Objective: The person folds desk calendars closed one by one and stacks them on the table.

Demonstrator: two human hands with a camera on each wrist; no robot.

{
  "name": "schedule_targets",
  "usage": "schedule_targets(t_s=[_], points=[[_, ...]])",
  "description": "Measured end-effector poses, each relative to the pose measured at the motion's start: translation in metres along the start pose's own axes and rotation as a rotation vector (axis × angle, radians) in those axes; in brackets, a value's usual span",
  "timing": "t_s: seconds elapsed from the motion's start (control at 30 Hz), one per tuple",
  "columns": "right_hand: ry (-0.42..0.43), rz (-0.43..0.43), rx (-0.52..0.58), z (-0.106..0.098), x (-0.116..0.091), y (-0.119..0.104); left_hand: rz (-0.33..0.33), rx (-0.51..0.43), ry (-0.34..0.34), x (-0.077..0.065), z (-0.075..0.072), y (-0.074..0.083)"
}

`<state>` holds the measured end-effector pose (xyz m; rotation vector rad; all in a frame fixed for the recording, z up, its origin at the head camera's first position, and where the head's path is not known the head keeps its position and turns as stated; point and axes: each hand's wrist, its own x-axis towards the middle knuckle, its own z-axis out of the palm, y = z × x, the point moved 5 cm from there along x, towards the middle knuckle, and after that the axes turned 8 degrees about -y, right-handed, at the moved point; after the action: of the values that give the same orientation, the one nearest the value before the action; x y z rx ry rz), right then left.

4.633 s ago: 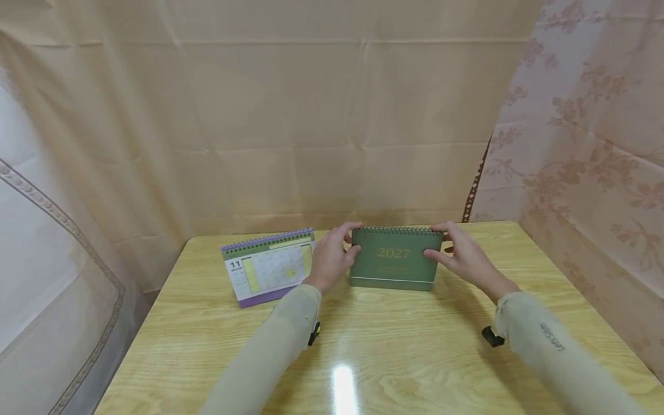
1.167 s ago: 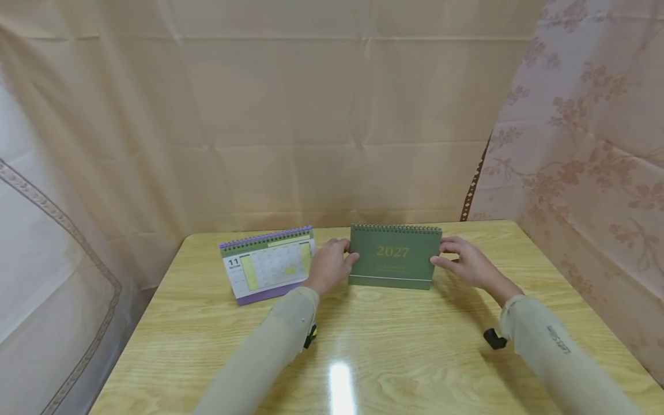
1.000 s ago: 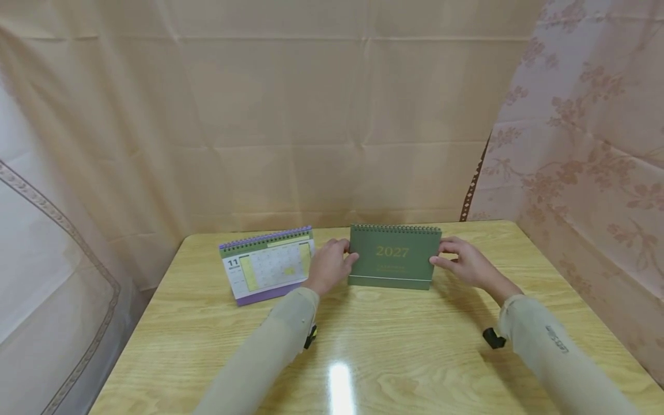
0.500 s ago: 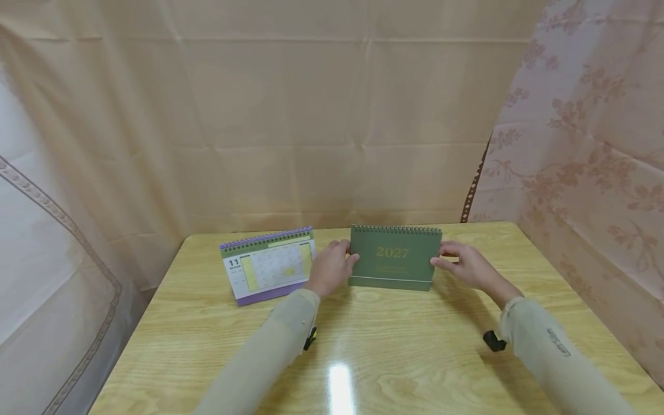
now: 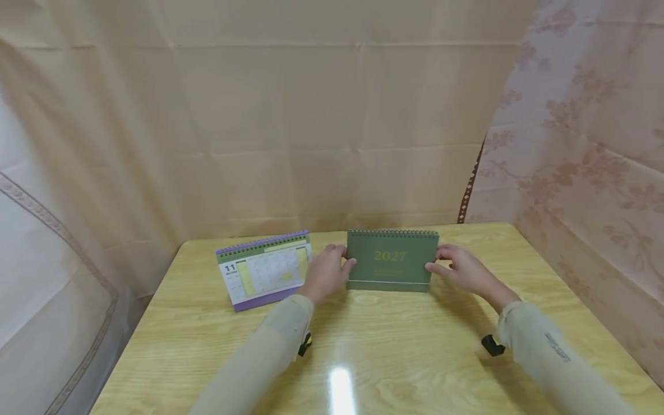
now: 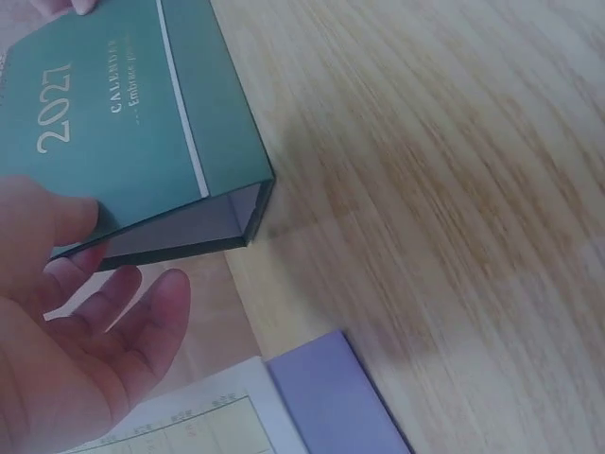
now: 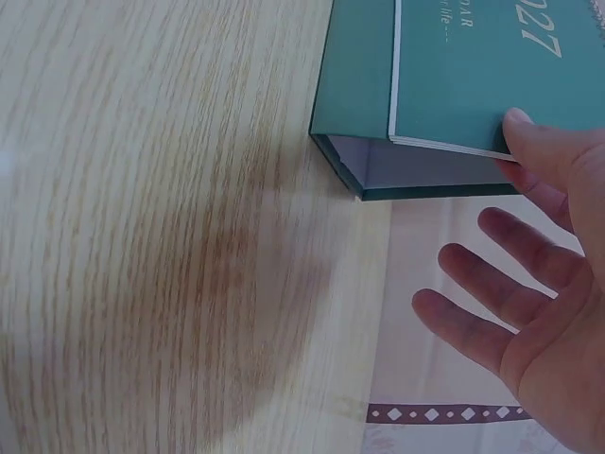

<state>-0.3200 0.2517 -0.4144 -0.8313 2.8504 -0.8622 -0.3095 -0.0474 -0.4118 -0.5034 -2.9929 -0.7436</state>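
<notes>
A green desk calendar marked 2027 stands tent-like on the table, its spiral binding along the top. My left hand pinches its left side edge: in the left wrist view the thumb lies on the cover and the index finger goes in behind it. At the opposite edge my right hand pinches likewise, its thumb on the cover in the right wrist view, the other fingers spread apart behind. Left of my left hand stands a second desk calendar with a purple base, turned to month 11.
The wooden table reaches back to a beige curtain. A pink floral curtain hangs on the right, a white one on the left. Black wrist devices hang under both sleeves.
Over the last few seconds both hands slid down from the green calendar's top corners to its side edges. In the last half second the right thumb moved slightly further onto the cover.
</notes>
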Motion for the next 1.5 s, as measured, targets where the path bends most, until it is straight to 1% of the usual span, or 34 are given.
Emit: schedule_targets(t_s=[0.23, 0.57, 0.83, 1.0, 1.17, 1.33, 1.5], points=[[-0.010, 0.027, -0.024, 0.002, 0.000, 0.001, 0.001, -0.005, -0.034, -0.003, 0.003, -0.004], [-0.011, 0.015, -0.028, 0.004, -0.003, 0.003, 0.026, -0.014, -0.052, -0.004, 0.005, -0.004], [-0.010, 0.025, 0.012, 0.003, -0.004, 0.005, 0.029, -0.009, -0.069, -0.004, 0.007, -0.004], [0.001, 0.005, 0.034, -0.001, -0.005, -0.002, 0.017, -0.027, -0.068, -0.004, 0.005, -0.004], [0.012, -0.011, 0.054, -0.003, -0.004, -0.007, 0.004, -0.075, -0.081, -0.005, 0.002, -0.005], [0.008, -0.020, 0.093, -0.003, -0.004, -0.006, 0.009, -0.135, -0.095, -0.007, -0.001, -0.005], [0.001, 0.027, 0.134, -0.007, -0.009, -0.005, 0.060, -0.198, -0.113, -0.011, -0.005, -0.004]])
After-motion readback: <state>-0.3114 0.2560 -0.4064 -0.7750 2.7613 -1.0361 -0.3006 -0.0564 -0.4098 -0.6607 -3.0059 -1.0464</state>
